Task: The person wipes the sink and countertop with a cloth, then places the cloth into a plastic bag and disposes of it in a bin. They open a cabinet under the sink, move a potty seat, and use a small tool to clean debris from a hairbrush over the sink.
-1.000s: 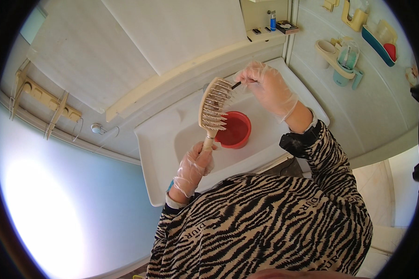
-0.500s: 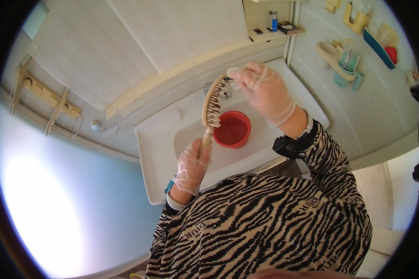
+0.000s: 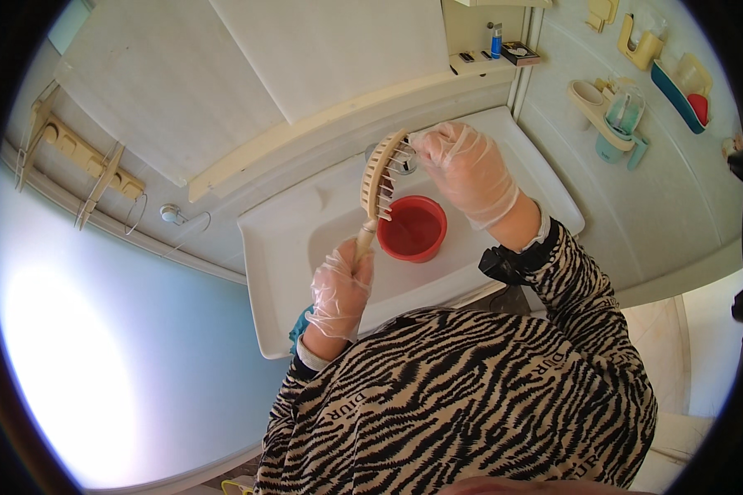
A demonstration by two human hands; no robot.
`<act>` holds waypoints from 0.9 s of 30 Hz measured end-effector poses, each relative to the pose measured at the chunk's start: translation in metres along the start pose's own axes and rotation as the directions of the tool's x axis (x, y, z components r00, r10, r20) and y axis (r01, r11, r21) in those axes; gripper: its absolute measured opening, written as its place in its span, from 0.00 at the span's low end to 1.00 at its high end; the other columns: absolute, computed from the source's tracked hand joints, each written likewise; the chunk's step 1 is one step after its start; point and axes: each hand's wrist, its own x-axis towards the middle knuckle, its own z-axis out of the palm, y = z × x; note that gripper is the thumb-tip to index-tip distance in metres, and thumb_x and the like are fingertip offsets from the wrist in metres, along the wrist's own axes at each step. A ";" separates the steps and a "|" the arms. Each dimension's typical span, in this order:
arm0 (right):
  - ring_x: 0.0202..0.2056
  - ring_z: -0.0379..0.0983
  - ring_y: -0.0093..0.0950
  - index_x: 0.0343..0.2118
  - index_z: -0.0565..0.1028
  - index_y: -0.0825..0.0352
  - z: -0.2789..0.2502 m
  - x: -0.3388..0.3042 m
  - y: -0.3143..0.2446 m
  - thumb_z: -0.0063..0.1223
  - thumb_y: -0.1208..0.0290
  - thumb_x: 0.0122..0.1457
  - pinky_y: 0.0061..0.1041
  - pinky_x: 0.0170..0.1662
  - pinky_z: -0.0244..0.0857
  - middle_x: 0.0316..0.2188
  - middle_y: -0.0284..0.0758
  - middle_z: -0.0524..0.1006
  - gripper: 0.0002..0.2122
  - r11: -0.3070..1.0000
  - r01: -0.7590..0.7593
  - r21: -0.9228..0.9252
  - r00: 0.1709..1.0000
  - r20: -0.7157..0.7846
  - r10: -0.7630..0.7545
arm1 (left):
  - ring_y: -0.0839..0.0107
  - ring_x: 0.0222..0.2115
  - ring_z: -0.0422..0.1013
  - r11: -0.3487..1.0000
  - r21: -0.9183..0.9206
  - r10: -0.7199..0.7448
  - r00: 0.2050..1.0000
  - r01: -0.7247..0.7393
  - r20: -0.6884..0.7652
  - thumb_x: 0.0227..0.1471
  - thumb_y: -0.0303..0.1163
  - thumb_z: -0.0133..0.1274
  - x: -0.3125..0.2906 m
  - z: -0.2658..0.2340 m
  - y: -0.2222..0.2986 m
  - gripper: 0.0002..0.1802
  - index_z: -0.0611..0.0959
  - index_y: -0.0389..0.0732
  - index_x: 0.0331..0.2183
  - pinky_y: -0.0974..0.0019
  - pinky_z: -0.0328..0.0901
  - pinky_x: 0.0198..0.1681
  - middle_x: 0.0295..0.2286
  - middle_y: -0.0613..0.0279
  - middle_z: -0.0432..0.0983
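Observation:
My left hand [image 3: 342, 290], in a clear plastic glove, is wrapped round the handle of a cream vented hairbrush [image 3: 375, 180]. The brush stands up and away from me, its bristles facing right. At the bristles near its far tip, my gloved right hand [image 3: 469, 172] has its fingers pinched together; whatever is between them is too small to make out. Just right of the brush, a round red basin [image 3: 413, 228] with liquid in it sits in the white sink [image 3: 272, 247]. Behind the bristles, a metal drain fitting or tap is partly hidden.
A ledge at the back holds a blue tube [image 3: 496, 41] and a dark box [image 3: 521, 54]. On the right wall hang a cup holder [image 3: 590, 95] and a teal tray [image 3: 677, 95]. Hooked racks [image 3: 82, 157] are fixed at the left, beside a frosted panel [image 3: 165, 346].
The hairbrush has turned in my left hand, so more of its slotted back shows. My right fingers have shifted slightly right and down, still by the brush's tip.

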 end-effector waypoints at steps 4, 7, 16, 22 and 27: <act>0.28 0.74 0.40 0.31 0.74 0.63 -0.001 -0.001 0.000 0.57 0.75 0.53 0.36 0.29 0.68 0.24 0.37 0.74 0.04 0.999 -0.030 0.014 0.999 0.012 0.030 | 0.77 0.22 0.68 1.000 0.011 0.025 0.999 -0.025 -0.033 0.60 0.35 0.54 0.004 0.000 -0.003 0.15 0.82 0.37 0.44 0.67 0.66 0.28 0.21 0.64 0.72; 0.28 0.73 0.40 0.31 0.74 0.63 -0.007 0.001 0.000 0.56 0.73 0.54 0.37 0.29 0.68 0.23 0.38 0.74 0.03 0.998 -0.052 0.037 0.997 0.058 0.050 | 0.77 0.22 0.68 1.000 0.014 0.023 0.999 -0.023 -0.032 0.59 0.35 0.54 0.005 0.000 -0.006 0.15 0.82 0.37 0.45 0.68 0.66 0.28 0.21 0.64 0.73; 0.29 0.73 0.41 0.30 0.73 0.64 -0.028 0.006 -0.011 0.58 0.75 0.54 0.37 0.32 0.67 0.25 0.38 0.76 0.04 0.942 -0.130 0.309 0.987 -0.051 0.153 | 0.77 0.22 0.68 0.998 0.022 0.056 0.997 -0.055 -0.048 0.59 0.32 0.55 0.008 -0.004 0.001 0.15 0.82 0.38 0.47 0.68 0.67 0.29 0.22 0.63 0.72; 0.29 0.73 0.41 0.31 0.73 0.64 -0.013 0.013 -0.011 0.57 0.74 0.55 0.37 0.32 0.67 0.25 0.38 0.76 0.04 0.966 -0.073 0.247 0.993 -0.074 0.094 | 0.75 0.22 0.69 0.998 0.020 0.064 0.997 -0.063 -0.050 0.58 0.31 0.55 0.008 -0.005 0.009 0.15 0.82 0.39 0.47 0.67 0.67 0.29 0.23 0.62 0.74; 0.29 0.74 0.39 0.30 0.72 0.64 -0.005 0.009 -0.010 0.57 0.82 0.53 0.35 0.32 0.68 0.25 0.36 0.77 0.06 0.976 -0.100 0.193 0.993 -0.037 0.110 | 0.75 0.23 0.69 0.990 0.069 0.127 0.988 -0.121 -0.090 0.58 0.30 0.55 0.008 -0.006 0.011 0.15 0.82 0.39 0.47 0.67 0.67 0.30 0.23 0.61 0.75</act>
